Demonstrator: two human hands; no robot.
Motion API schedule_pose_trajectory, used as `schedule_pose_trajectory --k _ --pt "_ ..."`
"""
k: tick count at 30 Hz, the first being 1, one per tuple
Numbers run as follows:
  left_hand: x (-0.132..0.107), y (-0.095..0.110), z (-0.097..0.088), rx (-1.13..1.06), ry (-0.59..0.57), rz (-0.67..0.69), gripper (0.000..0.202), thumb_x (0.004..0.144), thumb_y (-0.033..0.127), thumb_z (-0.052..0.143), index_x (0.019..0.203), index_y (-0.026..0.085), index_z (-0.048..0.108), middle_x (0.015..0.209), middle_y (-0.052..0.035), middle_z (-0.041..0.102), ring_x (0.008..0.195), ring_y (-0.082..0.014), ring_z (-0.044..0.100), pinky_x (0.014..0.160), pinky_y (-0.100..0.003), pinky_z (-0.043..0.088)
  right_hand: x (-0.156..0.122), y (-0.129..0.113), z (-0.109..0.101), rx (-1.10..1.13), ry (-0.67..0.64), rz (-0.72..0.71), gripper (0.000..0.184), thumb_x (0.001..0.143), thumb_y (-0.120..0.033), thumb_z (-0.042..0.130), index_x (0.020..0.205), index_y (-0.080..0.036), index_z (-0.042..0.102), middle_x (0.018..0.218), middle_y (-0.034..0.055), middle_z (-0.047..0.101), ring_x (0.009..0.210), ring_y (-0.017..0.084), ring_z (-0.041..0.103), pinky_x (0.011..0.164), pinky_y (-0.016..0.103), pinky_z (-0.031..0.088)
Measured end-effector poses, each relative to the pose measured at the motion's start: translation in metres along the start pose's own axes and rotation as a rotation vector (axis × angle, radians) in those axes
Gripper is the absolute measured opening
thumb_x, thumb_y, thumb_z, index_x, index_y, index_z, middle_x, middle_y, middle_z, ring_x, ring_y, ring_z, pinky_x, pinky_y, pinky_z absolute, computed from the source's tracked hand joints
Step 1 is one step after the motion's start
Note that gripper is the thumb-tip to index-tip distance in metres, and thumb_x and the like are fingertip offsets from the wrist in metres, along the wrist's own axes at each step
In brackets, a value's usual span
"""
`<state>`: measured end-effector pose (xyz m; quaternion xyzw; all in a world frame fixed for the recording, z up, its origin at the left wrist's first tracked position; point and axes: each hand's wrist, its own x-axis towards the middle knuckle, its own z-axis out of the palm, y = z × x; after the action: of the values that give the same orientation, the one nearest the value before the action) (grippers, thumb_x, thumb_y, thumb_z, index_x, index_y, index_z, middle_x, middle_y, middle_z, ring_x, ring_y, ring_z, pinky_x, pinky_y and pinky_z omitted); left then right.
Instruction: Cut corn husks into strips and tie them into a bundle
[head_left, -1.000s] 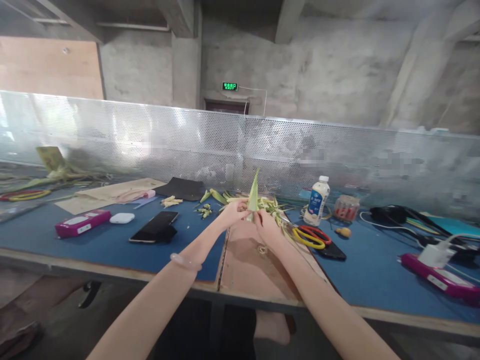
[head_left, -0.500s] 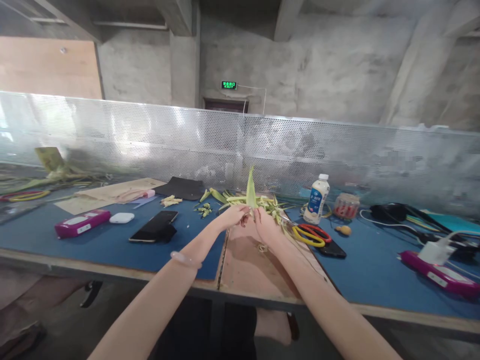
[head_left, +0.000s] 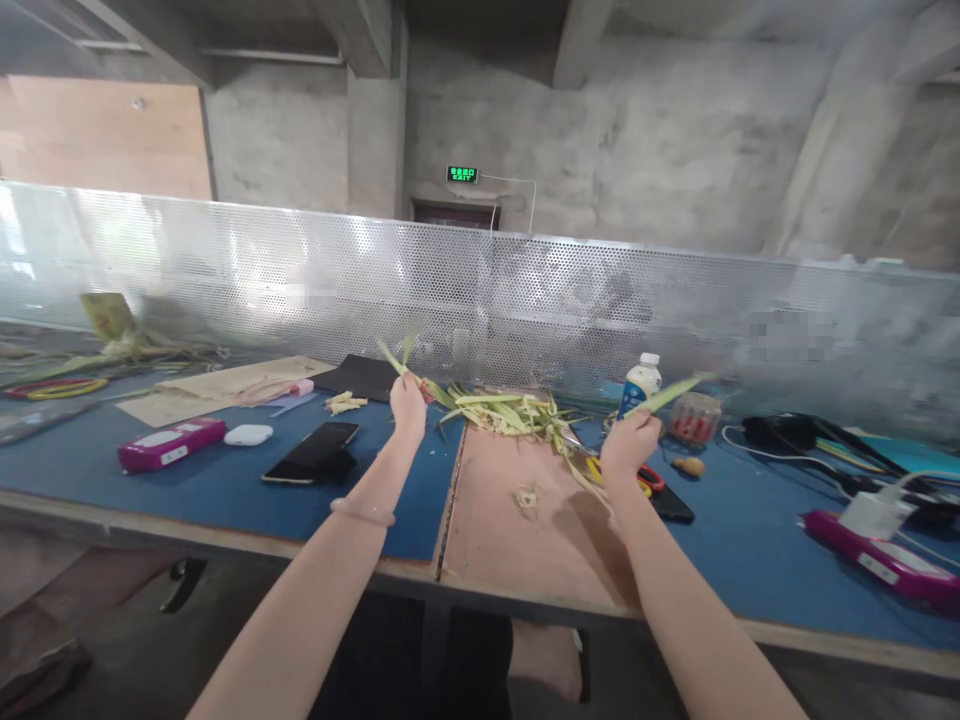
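Note:
My left hand (head_left: 409,408) is raised above the blue table and closed around pale green strips of corn husk (head_left: 392,356), which stick up past the fingers. Off to the right, my right hand (head_left: 631,446) pinches another husk strip (head_left: 676,393) that points up and to the right, in front of a white-capped bottle (head_left: 643,376). Between the hands lies a heap of loose husk strips (head_left: 510,413) at the back of a wooden board (head_left: 495,520). A small curled scrap (head_left: 526,500) sits on the board. Scissors (head_left: 651,480) with red and yellow handles are partly hidden behind my right hand.
On the left are a black phone (head_left: 315,453), a white case (head_left: 248,435), a purple power strip (head_left: 172,445) and brown paper (head_left: 225,385). To the right stand a jar (head_left: 694,418) and another purple strip (head_left: 881,560) with cables. A perforated metal screen (head_left: 420,290) borders the back.
My hands were together over the board with one upright husk. They have moved apart, left and right, each now with husk in it; the husk seems to have been torn lengthwise.

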<state>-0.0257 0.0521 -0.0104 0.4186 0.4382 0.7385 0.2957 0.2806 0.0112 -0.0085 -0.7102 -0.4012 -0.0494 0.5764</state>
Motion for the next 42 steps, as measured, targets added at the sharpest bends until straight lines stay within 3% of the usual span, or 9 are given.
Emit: schedule_pose_trajectory --k 2,5,8,11,17,20,28,34,42 --pt "0.001 0.001 -0.003 -0.007 0.007 -0.100 0.033 0.088 0.033 0.052 0.116 0.015 0.053 0.111 -0.0087 0.057 0.092 -0.0191 0.059 0.077 -0.039 0.052 -0.001 -0.001 0.000 0.034 -0.003 0.014 0.054 0.092 -0.028 0.000 0.114 -0.006 0.045 0.112 0.0291 0.053 0.102 0.032 0.050 0.081 0.038 0.035" --pt "-0.005 0.000 0.000 0.004 -0.098 -0.211 0.033 0.088 0.033 0.052 0.116 0.015 0.053 0.112 -0.0089 0.057 0.093 -0.0194 0.059 0.078 -0.039 0.052 -0.013 -0.003 0.006 0.116 -0.125 -0.081 0.045 0.093 -0.037 0.011 0.098 -0.014 0.050 0.096 0.0189 0.060 0.089 0.027 0.053 0.077 0.033 0.037" --pt "-0.017 -0.003 0.009 0.023 -0.318 -0.258 0.032 0.088 0.034 0.053 0.114 0.014 0.054 0.111 -0.0086 0.058 0.092 -0.0191 0.059 0.078 -0.039 0.052 -0.030 -0.009 0.016 0.216 -0.338 -0.210 0.035 0.091 -0.044 0.024 0.079 -0.021 0.048 0.076 0.0068 0.058 0.073 0.021 0.051 0.069 0.029 0.038" --pt "-0.032 -0.004 0.016 0.060 -0.582 -0.265 0.030 0.088 0.033 0.053 0.111 0.014 0.055 0.107 -0.0079 0.059 0.089 -0.0179 0.060 0.075 -0.037 0.052 -0.047 -0.016 0.023 0.318 -0.556 -0.274 0.031 0.087 -0.044 0.035 0.068 -0.022 0.042 0.066 0.0014 0.050 0.067 0.018 0.047 0.065 0.027 0.037" --pt "-0.050 -0.002 0.018 0.088 -0.992 -0.243 0.023 0.087 0.032 0.055 0.098 0.012 0.059 0.090 -0.0038 0.061 0.073 -0.0126 0.059 0.064 -0.029 0.052 -0.078 -0.028 0.024 0.609 -1.094 -0.201 0.035 0.081 -0.057 0.040 0.071 -0.023 0.039 0.053 -0.0064 0.032 0.045 0.012 0.033 0.045 0.024 0.033" --pt "-0.055 0.002 0.016 0.062 -1.113 -0.222 0.020 0.087 0.030 0.056 0.094 0.012 0.059 0.087 -0.0028 0.061 0.071 -0.0117 0.058 0.063 -0.028 0.051 -0.084 -0.029 0.023 0.768 -1.252 -0.126 0.035 0.079 -0.057 0.047 0.075 -0.023 0.040 0.055 -0.0072 0.030 0.046 0.010 0.031 0.045 0.023 0.033" --pt "-0.057 0.006 0.017 -0.004 -1.203 -0.129 0.023 0.088 0.033 0.053 0.098 0.013 0.058 0.094 -0.0044 0.061 0.077 -0.0134 0.059 0.068 -0.031 0.051 -0.080 -0.028 0.021 1.088 -1.344 0.060 0.033 0.079 -0.048 0.055 0.073 -0.022 0.035 0.055 -0.0072 0.029 0.048 0.009 0.030 0.048 0.022 0.030" --pt "-0.060 0.003 0.020 0.040 -1.275 -0.106 0.021 0.086 0.032 0.056 0.094 0.012 0.059 0.089 -0.0033 0.061 0.074 -0.0128 0.058 0.065 -0.029 0.049 -0.086 -0.024 0.025 1.087 -1.508 0.139 0.036 0.070 -0.051 0.068 0.078 -0.023 0.046 0.050 -0.0076 0.032 0.045 0.009 0.028 0.045 0.022 0.026" --pt "-0.061 0.001 0.021 0.118 -1.237 -0.064 0.026 0.087 0.038 0.053 0.088 0.013 0.058 0.080 -0.0009 0.058 0.065 -0.0105 0.054 0.060 -0.026 0.045 -0.087 -0.021 0.028 1.057 -1.475 0.170 0.035 0.070 -0.049 0.070 0.081 -0.021 0.052 0.053 -0.0067 0.040 0.047 0.007 0.033 0.047 0.022 0.028"
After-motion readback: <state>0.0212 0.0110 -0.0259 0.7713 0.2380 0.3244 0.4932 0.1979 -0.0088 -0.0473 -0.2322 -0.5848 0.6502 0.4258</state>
